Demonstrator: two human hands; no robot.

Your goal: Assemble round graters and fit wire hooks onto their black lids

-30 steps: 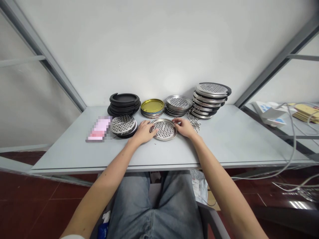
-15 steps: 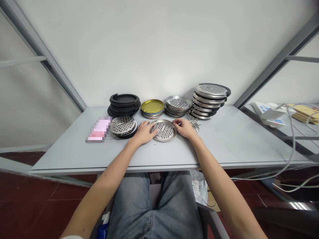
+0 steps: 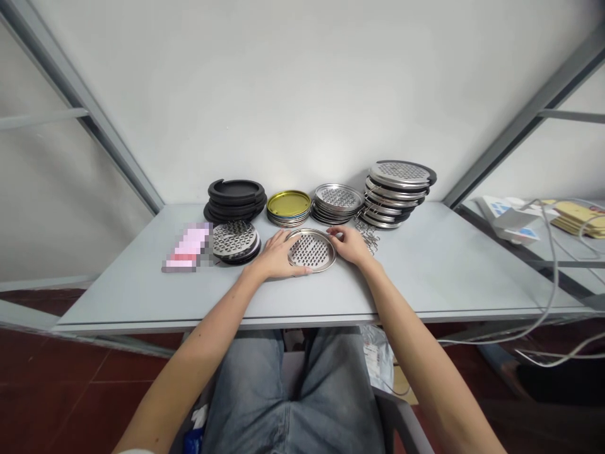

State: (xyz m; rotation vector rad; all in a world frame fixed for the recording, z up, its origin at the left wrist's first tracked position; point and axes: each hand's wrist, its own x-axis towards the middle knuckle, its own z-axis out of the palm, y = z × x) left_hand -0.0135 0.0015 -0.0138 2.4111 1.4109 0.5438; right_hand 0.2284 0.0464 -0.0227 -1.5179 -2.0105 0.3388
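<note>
A round metal grater (image 3: 312, 250) with rows of raised teeth and a silver rim lies on the table in front of me. My left hand (image 3: 280, 256) is wrapped around its left side, thumb along the near rim and fingers on the far left. At the upper right rim, my right hand (image 3: 348, 243) has its fingers curled in against the edge; the fingertips are partly hidden. Small wire hooks (image 3: 369, 237) lie in a loose heap just beyond the right hand. Left of my left hand stands a stack of perforated grater discs (image 3: 235, 241).
Along the wall stand black ring-shaped holders (image 3: 235, 190), lids with a gold one on top (image 3: 288, 203), metal graters (image 3: 338, 198) and a tall stack of black-edged graters (image 3: 401, 175). A blurred pink phone-like object (image 3: 188, 246) lies left. White cables (image 3: 554, 271) hang at the right.
My left thumb has slid down and right along the grater's near rim, and the left hand has spread wider around it. The right hand stays at the right rim.
</note>
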